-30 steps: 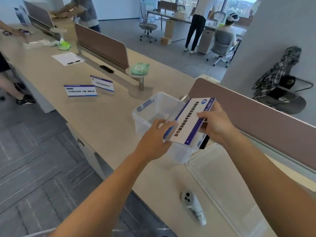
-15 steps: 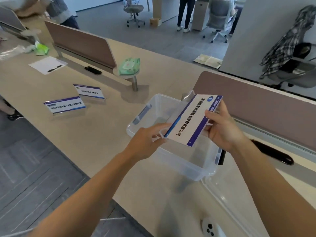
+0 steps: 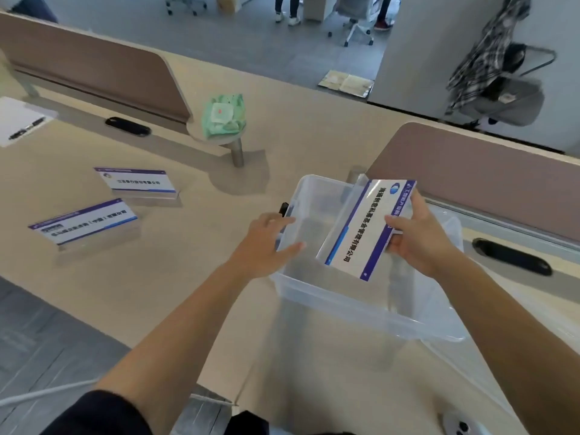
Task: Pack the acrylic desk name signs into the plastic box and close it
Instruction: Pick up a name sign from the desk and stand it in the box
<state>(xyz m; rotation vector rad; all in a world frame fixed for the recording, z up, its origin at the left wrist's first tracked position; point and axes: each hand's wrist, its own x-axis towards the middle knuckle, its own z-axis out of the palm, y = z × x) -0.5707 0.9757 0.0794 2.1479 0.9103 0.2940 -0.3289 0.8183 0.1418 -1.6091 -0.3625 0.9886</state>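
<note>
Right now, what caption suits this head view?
Right hand lowers a white-and-purple acrylic name sign into the clear plastic box.

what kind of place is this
Most likely an open-plan office. A long shared desk is split by low privacy dividers, with cable grommets set in it, and wheeled office chairs stand on the carpet beyond. Company name signs suit a workplace too.

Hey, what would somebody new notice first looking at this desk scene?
Probably the white and purple name sign gripped by the right hand over the open clear plastic box, whose rim the left hand steadies. Next, two more signs standing on the desk to the left.
</note>
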